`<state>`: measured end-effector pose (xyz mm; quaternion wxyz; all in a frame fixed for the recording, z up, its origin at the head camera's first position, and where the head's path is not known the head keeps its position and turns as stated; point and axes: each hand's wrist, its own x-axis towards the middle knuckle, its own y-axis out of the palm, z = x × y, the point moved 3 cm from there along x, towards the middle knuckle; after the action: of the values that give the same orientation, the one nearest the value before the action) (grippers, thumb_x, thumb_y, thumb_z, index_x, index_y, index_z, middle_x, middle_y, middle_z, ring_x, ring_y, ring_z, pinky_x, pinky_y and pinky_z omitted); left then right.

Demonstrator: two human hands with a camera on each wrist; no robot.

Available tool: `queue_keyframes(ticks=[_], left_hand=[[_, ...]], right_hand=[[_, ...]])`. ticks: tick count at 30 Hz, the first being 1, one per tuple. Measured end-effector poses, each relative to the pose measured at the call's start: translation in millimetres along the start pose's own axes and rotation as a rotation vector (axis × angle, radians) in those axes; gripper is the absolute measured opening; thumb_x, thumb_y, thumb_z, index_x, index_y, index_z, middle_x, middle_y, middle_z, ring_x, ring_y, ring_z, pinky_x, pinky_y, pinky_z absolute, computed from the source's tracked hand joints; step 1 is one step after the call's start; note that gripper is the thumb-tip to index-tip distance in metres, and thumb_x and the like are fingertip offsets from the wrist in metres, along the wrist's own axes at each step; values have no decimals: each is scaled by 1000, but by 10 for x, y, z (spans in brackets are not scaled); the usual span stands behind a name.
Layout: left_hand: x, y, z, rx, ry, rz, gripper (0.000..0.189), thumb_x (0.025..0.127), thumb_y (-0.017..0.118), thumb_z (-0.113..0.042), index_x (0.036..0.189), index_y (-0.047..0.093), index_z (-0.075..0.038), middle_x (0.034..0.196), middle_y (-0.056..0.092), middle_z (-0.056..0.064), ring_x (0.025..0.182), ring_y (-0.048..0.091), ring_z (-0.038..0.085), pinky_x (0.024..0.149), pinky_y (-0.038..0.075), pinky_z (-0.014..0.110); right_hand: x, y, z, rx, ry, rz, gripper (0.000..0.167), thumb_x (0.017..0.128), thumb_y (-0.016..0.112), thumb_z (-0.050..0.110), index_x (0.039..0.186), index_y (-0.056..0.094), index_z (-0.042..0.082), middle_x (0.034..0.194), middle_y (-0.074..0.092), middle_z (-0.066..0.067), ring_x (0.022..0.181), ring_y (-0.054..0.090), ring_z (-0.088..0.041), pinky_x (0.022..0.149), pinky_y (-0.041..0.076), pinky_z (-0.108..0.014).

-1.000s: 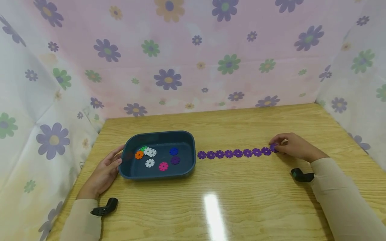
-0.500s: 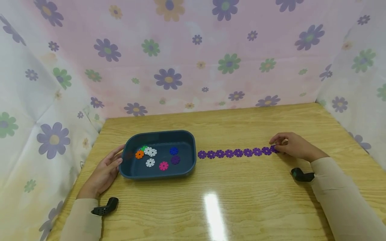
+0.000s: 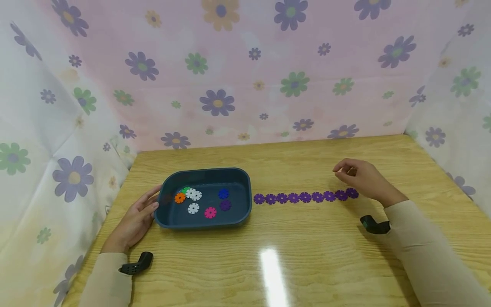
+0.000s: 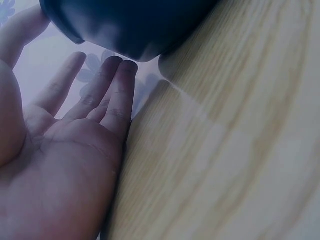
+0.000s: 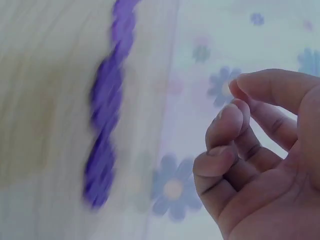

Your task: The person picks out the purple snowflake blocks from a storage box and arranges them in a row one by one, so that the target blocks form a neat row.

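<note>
My left hand (image 3: 134, 219) rests at the left end of a dark blue plastic bin (image 3: 203, 224), thumb at the rim; in the left wrist view its fingers (image 4: 117, 100) extend toward the bin's wall. Right of the bin, a row of purple snowflake discs (image 3: 293, 197) lies on the table, placed edge to edge. Above the row's right end hovers my right hand (image 3: 364, 179), with nothing in its loosely bent fingers. The right wrist view has this hand (image 5: 265, 160) beside the blurred purple row (image 5: 102, 115), apart from it.
Inside the bin lie two overlapping white discs (image 3: 193, 194), another white disc (image 3: 193, 208), a green (image 3: 186, 190), an orange (image 3: 180, 197), a blue (image 3: 223, 194), a pink (image 3: 210, 212) and a purple disc (image 3: 225, 205). A flower-print cloth (image 3: 245, 85) encloses the wooden table (image 3: 215, 264).
My right hand has let go of the last purple disc at the row's right end and risen up and slightly left. My left hand stays at the bin.
</note>
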<state>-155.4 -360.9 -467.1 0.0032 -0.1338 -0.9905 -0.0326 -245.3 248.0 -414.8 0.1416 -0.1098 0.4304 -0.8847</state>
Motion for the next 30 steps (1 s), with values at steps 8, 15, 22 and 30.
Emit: queue_keyframes(ticks=[8, 15, 22, 30], left_hand=[[-25, -16, -25, -16, 19, 11, 53, 108, 40, -7, 159, 25, -12, 143, 51, -12, 124, 55, 0, 97, 48, 15], [-2, -48, -25, 23, -4, 7, 55, 108, 41, -9, 160, 23, -13, 145, 46, -12, 126, 53, -1, 98, 48, 14], [31, -23, 9, 14, -2, -5, 55, 108, 43, -9, 159, 25, -12, 143, 49, -12, 125, 54, 0, 98, 47, 15], [1, -20, 12, -9, -4, -11, 55, 108, 42, -9, 159, 24, -12, 141, 50, -10, 125, 54, 1, 98, 48, 16]], right_hand=[[248, 222, 558, 25, -118, 23, 16, 103, 56, 19, 112, 67, 10, 90, 65, -13, 63, 54, -13, 56, 46, -29], [455, 542, 1138, 89, -233, 76, 14, 103, 58, 22, 111, 68, 16, 94, 68, -7, 79, 61, -15, 70, 53, -32], [650, 728, 1763, 145, -351, 173, 11, 101, 61, 18, 108, 69, 15, 94, 69, -1, 84, 62, -12, 75, 55, -32], [884, 973, 2198, 122, -463, 418, 8, 99, 63, 14, 104, 68, 17, 93, 68, 3, 84, 61, -10, 80, 54, -29]])
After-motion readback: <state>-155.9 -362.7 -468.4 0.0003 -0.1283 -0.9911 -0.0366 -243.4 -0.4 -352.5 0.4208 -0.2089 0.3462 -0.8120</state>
